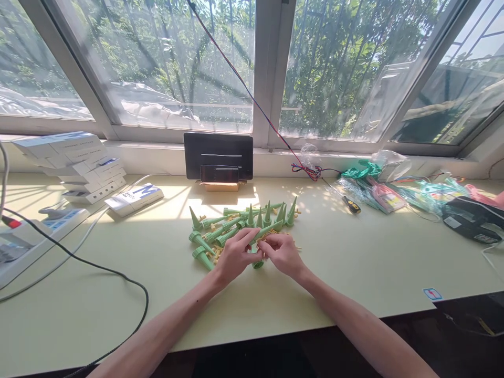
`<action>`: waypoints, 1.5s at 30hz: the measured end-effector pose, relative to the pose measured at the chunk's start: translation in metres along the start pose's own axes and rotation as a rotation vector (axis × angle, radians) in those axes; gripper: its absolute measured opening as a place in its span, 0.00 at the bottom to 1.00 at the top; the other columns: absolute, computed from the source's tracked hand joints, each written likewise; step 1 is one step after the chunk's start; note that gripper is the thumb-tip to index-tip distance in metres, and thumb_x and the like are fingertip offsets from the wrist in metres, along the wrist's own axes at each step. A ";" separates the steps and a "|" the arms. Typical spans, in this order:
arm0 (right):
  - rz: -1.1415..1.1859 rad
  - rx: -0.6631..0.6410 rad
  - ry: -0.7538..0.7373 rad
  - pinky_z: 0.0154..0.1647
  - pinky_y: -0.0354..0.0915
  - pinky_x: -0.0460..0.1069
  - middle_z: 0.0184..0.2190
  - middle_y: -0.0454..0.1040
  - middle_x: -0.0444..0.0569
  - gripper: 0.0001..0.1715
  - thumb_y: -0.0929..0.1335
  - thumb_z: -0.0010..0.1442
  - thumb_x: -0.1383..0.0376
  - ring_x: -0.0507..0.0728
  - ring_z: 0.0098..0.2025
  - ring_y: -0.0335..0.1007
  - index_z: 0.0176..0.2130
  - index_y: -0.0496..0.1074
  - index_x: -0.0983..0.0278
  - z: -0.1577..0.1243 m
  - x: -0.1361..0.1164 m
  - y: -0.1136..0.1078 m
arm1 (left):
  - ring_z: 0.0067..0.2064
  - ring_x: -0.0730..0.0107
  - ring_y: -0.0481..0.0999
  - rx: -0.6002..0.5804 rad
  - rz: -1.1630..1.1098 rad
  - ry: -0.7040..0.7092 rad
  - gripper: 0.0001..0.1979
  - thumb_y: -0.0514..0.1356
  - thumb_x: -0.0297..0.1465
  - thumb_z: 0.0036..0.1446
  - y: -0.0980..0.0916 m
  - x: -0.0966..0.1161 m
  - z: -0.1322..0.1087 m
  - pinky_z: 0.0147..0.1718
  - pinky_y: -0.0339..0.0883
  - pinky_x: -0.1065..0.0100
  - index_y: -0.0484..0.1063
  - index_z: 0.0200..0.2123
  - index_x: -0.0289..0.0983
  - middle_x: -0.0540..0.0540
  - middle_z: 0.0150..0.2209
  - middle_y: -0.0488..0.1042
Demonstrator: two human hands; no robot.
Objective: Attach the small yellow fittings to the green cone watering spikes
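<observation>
My left hand point(238, 251) and my right hand point(284, 253) meet over the near side of a pile, fingers bent and fingertips pinched together. Whatever small part sits between the fingertips is mostly hidden. One green plant watering spike point(271, 229) slants just behind the fingers, close to my left index finger. Below the fingertips, the round open end of a green piece point(258, 264) faces me. Several more green spikes lie to the left, such as one with a ribbed cap point(202, 257), and others stand point up point(291, 211) behind. Small yellow valve-like parts point(216, 254) are scattered among them.
A black tablet point(219, 152) with a phone point(219, 174) leans on a stand behind. White boxes point(84, 167) are stacked left, near a power strip point(39, 241) and a black cable point(114, 270). Bagged items point(386, 195), a yellow-black tool point(351, 205) and a black pouch point(474, 219) lie right.
</observation>
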State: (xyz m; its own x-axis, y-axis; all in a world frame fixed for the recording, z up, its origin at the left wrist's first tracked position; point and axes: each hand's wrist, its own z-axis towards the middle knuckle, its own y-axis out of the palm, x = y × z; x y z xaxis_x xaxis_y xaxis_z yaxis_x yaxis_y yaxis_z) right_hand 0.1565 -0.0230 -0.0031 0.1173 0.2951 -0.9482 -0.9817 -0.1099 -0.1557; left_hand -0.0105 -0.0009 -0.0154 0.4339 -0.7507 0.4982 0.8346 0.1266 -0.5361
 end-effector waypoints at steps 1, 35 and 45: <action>0.052 -0.018 0.031 0.23 0.59 0.47 0.19 0.70 0.46 0.17 0.68 0.59 0.60 0.52 0.22 0.63 0.21 0.73 0.64 0.001 0.000 -0.001 | 0.28 0.76 0.72 0.001 -0.004 -0.003 0.20 0.61 0.24 0.53 0.000 0.001 0.001 0.27 0.73 0.72 0.73 0.50 0.39 0.45 0.42 0.77; -0.085 0.037 -0.055 0.22 0.48 0.46 0.17 0.61 0.41 0.18 0.67 0.60 0.64 0.48 0.21 0.52 0.19 0.69 0.66 -0.002 0.001 0.000 | 0.28 0.78 0.69 0.002 -0.028 0.034 0.23 0.59 0.21 0.51 0.001 -0.002 0.000 0.27 0.72 0.73 0.72 0.51 0.38 0.46 0.43 0.75; 0.334 -0.116 0.169 0.20 0.53 0.46 0.17 0.66 0.43 0.15 0.69 0.58 0.62 0.49 0.19 0.57 0.22 0.73 0.66 0.005 0.005 -0.003 | 0.27 0.78 0.69 0.003 -0.021 0.017 0.18 0.62 0.25 0.55 0.000 0.003 0.002 0.26 0.71 0.73 0.72 0.50 0.39 0.45 0.42 0.76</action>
State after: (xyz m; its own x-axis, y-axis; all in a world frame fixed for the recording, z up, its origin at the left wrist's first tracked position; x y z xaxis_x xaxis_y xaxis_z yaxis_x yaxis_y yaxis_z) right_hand 0.1591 -0.0162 -0.0058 -0.1733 0.0659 -0.9827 -0.9477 -0.2826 0.1482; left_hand -0.0085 -0.0017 -0.0127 0.4104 -0.7643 0.4975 0.8446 0.1128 -0.5234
